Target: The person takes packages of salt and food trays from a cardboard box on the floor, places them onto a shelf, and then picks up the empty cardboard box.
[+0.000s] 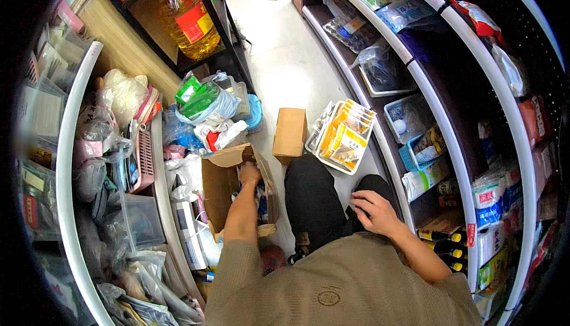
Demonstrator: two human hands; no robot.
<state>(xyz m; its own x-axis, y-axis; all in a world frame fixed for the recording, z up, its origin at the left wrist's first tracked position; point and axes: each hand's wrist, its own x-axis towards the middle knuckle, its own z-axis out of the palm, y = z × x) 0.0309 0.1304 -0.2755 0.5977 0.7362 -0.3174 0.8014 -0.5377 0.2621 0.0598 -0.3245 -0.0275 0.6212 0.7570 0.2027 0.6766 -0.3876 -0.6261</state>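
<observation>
My left hand (250, 173) reaches into an open cardboard box (221, 192) on the floor to the left of my knees. Its fingers are bent near the far inner wall, and whether they grip anything cannot be seen. Small packaged items lie in the box beside my forearm, mostly in shadow. Over my right knee rests my right hand (376, 212), empty, with its fingers apart. Ahead of my knees stands a closed brown cardboard box (289, 132). Right of it, a white plastic basket (355, 171) holds several orange-and-white packets (347, 141).
Store shelving (418, 74) with baskets and bagged goods curves along my right. Lower left shelves (162, 192) hold bags and a pink basket (143, 159). Beyond the open box sit a stuffed plastic bag (209, 103) and a blue container (254, 113). A black rack (225, 36) carries large oil bottles (191, 23).
</observation>
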